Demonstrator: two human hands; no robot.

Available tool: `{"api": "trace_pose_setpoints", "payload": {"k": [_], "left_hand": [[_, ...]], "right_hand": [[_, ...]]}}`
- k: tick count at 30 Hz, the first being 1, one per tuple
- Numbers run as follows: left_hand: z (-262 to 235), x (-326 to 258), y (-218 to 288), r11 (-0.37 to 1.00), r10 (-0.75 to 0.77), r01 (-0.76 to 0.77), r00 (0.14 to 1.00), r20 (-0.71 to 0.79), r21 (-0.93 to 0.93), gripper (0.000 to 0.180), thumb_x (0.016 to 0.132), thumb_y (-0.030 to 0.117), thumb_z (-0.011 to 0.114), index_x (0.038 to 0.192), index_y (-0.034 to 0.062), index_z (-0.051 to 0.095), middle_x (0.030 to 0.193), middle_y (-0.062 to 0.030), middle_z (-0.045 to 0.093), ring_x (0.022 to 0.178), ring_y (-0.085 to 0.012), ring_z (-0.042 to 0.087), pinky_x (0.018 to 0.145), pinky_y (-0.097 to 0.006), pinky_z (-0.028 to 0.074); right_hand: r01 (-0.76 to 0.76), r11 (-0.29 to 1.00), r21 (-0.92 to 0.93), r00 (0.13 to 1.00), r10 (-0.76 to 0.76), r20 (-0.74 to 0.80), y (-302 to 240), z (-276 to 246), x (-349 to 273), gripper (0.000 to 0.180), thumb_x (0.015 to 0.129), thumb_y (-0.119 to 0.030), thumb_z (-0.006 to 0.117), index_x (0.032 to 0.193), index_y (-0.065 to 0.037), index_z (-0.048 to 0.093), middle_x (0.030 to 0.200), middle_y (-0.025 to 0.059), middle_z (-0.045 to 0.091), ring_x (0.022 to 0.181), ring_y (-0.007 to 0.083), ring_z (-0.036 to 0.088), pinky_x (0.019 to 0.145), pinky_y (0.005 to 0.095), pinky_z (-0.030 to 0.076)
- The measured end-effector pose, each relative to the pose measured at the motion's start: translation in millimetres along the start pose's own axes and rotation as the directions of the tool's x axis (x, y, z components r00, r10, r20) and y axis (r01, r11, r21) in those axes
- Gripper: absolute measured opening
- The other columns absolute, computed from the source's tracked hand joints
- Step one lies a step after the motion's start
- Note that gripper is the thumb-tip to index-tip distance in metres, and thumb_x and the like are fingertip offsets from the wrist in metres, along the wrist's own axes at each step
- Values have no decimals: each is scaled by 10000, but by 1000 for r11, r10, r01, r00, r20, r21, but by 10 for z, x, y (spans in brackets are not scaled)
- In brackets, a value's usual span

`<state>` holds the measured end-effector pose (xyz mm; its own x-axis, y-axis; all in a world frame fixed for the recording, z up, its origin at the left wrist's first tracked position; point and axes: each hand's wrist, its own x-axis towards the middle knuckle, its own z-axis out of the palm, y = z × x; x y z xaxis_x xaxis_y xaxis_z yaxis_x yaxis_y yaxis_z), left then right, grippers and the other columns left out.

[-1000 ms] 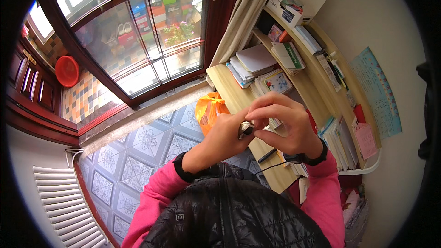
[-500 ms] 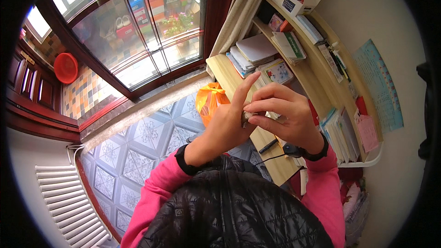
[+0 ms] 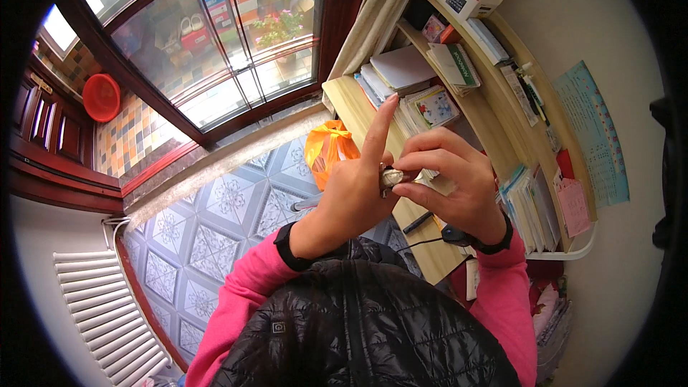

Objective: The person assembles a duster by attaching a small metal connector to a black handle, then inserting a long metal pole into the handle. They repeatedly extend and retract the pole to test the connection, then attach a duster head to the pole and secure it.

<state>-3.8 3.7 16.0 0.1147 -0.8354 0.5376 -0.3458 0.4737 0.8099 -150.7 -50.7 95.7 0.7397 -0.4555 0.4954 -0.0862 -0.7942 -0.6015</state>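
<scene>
My left hand [image 3: 345, 197] is raised in front of my chest, index finger stretched up and the other fingers curled in. Between that hand's fingers sits a small pale, shiny thing [image 3: 391, 178] with a thin metallic-looking edge; it is too small to name. From the right, my right hand [image 3: 453, 179] pinches its near end between thumb and fingertips, the palm hidden. Both hands are closed on the same thing. Dark bands circle both wrists below the pink sleeves. Behind the hands lies the wooden desk [image 3: 344, 91].
Papers and books [image 3: 401, 72] are stacked on the desk, with shelves [image 3: 494, 93] at the right. A black pen-like object [image 3: 418, 222] and a cable lie near its edge. An orange plastic bag [image 3: 326, 154] stands on the tiled floor. Left are a radiator [image 3: 107, 308] and glass door [image 3: 236, 50].
My right fingertips have drawn slightly away to the right, and more of the small pale thing shows between the hands. My left index finger has tipped a little to the left.
</scene>
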Motion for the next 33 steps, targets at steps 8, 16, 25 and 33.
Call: {"api": "trace_pose_setpoints", "payload": {"k": [8, 16, 25, 33], "left_hand": [[2, 34, -44, 987, 59, -54, 998, -27, 151, 1008, 712, -27, 699, 1490, 28, 61, 1087, -220, 624, 768, -283, 679, 629, -334, 535], [-34, 60, -10, 998, 53, -54, 998, 21, 21, 931, 675, 0, 670, 1460, 13, 171, 807, -168, 628, 672, -313, 638, 581, -368, 482], [81, -290, -371, 757, -108, 62, 994, -32, -650, 565, 798, 140, 750, 1257, -21, 462, 1115, -88, 563, 907, -103, 549, 827, -238, 450], [289, -398, -403, 889, -19, -101, 966, -257, -447, 630, 712, 127, 826, 1227, -6, 488, 1054, -85, 599, 851, -110, 580, 746, -237, 478]], "right_hand": [[-49, 999, 24, 998, 50, -31, 73, 100, -12, 389, 670, -99, 801, 1017, 0, 656, 1000, 133, 622, 857, 235, 629, 756, 318, 513], [-83, 997, 6, 996, 83, 30, 89, 84, -19, 338, 696, -66, 771, 1002, 7, 649, 1010, 128, 638, 885, 241, 641, 765, 320, 517], [-18, 999, -30, 998, 20, 61, 134, 67, 19, 302, 775, -77, 730, 1046, 9, 626, 1021, 136, 630, 862, 232, 654, 726, 299, 530], [-24, 1000, -18, 999, 25, 33, 96, 81, 16, 303, 772, -69, 728, 1054, 3, 643, 1029, 139, 631, 875, 229, 652, 731, 299, 532]]}}
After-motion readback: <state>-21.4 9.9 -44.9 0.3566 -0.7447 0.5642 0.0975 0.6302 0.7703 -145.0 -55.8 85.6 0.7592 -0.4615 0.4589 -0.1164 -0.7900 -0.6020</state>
